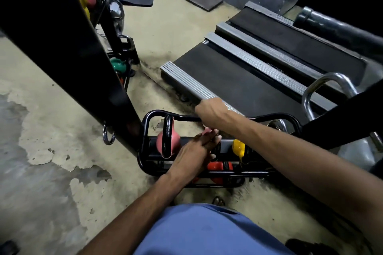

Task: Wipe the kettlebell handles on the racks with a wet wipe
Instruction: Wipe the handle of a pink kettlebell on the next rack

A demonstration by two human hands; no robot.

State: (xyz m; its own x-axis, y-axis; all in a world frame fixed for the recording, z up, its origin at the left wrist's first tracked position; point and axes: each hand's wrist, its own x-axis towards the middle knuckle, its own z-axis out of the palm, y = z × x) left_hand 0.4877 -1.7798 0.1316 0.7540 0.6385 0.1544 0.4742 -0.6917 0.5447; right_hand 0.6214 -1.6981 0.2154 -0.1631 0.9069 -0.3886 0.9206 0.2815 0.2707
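A blue shirt (207, 232) fills the bottom edge, and both bare forearms are extended from it toward a low black tubular rack (288, 117) standing on the worn concrete floor (51, 130).

The left hand (193, 152) is laid over the middle of the rack with its fingers straight and held together, gripping nothing. A small pale pink piece (207, 130) is seen at its fingertips; whether this is the wet wipe cannot be told.

Three kettlebells are seated in the rack:
- A pink kettlebell (160, 144) is placed at the left end, with its black handle (168, 134) upright and untouched by either hand.
- A red kettlebell (219, 166) is partly covered by the left hand.
- A yellow kettlebell (238, 147) is positioned to the right, below the right forearm.

The right hand (209, 113) is set above the top rail (182, 118) with its back turned to the camera. Its fingers are bent downward out of sight, so whether anything is grasped cannot be told.

Beyond the rack, two treadmill decks (238, 80) are laid side by side. A black upright (83, 58) carrying a chrome hook (108, 137) is located at the left. Behind it, a green kettlebell (117, 65) is stored on a second rack.
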